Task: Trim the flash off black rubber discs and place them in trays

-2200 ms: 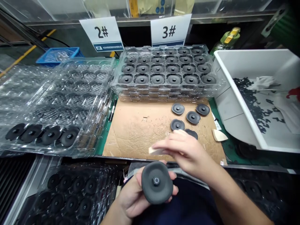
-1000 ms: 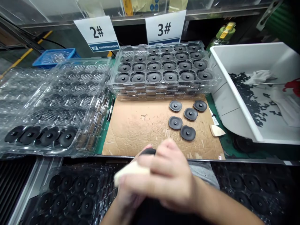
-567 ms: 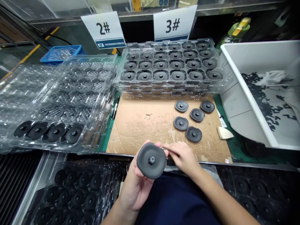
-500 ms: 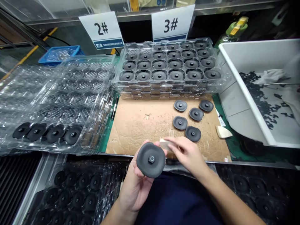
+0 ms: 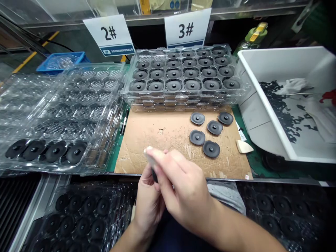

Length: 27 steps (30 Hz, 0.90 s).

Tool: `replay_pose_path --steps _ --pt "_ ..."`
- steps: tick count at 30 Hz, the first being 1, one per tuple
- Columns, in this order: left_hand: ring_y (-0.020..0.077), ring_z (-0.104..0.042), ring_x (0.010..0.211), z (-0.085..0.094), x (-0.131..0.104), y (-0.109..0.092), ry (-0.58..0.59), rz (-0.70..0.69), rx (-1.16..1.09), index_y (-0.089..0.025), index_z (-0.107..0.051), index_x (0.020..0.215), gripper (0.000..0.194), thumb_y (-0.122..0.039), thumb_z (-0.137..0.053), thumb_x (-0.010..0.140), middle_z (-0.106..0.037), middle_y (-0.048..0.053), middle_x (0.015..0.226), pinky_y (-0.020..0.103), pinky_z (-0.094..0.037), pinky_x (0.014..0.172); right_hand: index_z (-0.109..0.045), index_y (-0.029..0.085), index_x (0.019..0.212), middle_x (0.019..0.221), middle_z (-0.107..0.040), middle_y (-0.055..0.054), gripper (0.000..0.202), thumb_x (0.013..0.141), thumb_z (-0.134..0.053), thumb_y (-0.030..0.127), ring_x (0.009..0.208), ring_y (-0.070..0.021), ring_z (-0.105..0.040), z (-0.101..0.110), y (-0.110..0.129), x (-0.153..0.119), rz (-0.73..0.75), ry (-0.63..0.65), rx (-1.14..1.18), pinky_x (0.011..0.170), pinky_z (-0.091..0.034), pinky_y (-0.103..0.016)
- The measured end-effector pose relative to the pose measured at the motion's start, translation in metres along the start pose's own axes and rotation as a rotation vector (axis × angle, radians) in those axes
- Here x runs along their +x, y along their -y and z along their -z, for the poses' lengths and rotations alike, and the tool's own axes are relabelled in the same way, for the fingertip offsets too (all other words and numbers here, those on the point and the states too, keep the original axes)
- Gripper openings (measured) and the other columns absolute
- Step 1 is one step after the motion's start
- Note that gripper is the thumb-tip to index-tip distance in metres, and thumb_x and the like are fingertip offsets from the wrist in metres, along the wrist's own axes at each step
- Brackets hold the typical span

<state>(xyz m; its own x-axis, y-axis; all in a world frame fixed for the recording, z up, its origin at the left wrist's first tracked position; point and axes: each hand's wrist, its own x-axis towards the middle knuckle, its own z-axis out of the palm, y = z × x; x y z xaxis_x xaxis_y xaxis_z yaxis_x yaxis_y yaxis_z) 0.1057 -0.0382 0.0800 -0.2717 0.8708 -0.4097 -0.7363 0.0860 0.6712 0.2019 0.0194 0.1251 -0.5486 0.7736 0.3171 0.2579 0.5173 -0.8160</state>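
My left hand [image 5: 151,199] is closed on a black dished disc [image 5: 154,176], which is turned edge-on and almost wholly hidden behind my fingers. My right hand [image 5: 186,185] crosses in front of it, pinching a small pale block [image 5: 149,153] with a greyish face against or close to the disc's edge; I cannot tell whether they touch. Several like discs with a raised hub, one of them a black disc [image 5: 211,149], lie on the cardboard sheet [image 5: 139,136] beyond my hands. A pale wedge-shaped piece [image 5: 244,147] rests at the sheet's right edge.
A clear tray stack [image 5: 183,98] with discs in its pockets stands at the back. Another clear tray [image 5: 97,140], at left, has discs in its front row. At right is a white bin [image 5: 265,115] with black scraps. A black pen [image 5: 124,121] lies beside the cardboard.
The disc has turned from facing me to edge-on. My right hand has swung left across my left hand with the pale block. A red-covered something has entered the bin at right.
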Motion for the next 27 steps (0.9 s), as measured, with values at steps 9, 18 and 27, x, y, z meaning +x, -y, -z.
replay_pose_path --steps 9,18,27 --pt "0.0218 -0.062 0.102 0.005 0.004 -0.010 0.098 0.076 -0.102 -0.030 -0.063 0.106 0.041 -0.029 -0.072 0.066 -0.067 -0.001 0.110 0.028 -0.049 0.089 -0.052 0.026 0.112 0.096 -0.062 -0.002 0.024 0.088 -0.051 0.026 0.075 -0.0135 -0.060 0.036 -0.038 -0.039 -0.472 0.018 0.253 0.059 -0.048 -0.021" --pt "0.0190 -0.057 0.107 0.007 -0.003 -0.003 0.065 0.158 -0.096 -0.030 -0.059 0.112 0.042 -0.028 -0.068 0.071 -0.063 0.001 0.117 0.026 -0.047 0.090 -0.055 0.017 0.115 0.095 -0.063 -0.003 0.028 0.089 -0.046 0.015 0.085 -0.0133 -0.058 0.019 0.006 -0.007 -0.034 0.119 0.041 0.079 -0.047 -0.024" --pt "0.0153 -0.059 0.105 0.013 -0.004 0.001 0.012 0.187 -0.117 -0.032 -0.058 0.113 0.041 -0.028 -0.067 0.073 -0.066 -0.004 0.112 0.023 -0.048 0.089 -0.053 0.014 0.117 0.099 -0.061 -0.006 0.029 0.091 -0.040 0.017 0.088 -0.0139 -0.057 0.005 -0.003 -0.002 -0.033 0.097 0.016 0.079 -0.045 -0.025"
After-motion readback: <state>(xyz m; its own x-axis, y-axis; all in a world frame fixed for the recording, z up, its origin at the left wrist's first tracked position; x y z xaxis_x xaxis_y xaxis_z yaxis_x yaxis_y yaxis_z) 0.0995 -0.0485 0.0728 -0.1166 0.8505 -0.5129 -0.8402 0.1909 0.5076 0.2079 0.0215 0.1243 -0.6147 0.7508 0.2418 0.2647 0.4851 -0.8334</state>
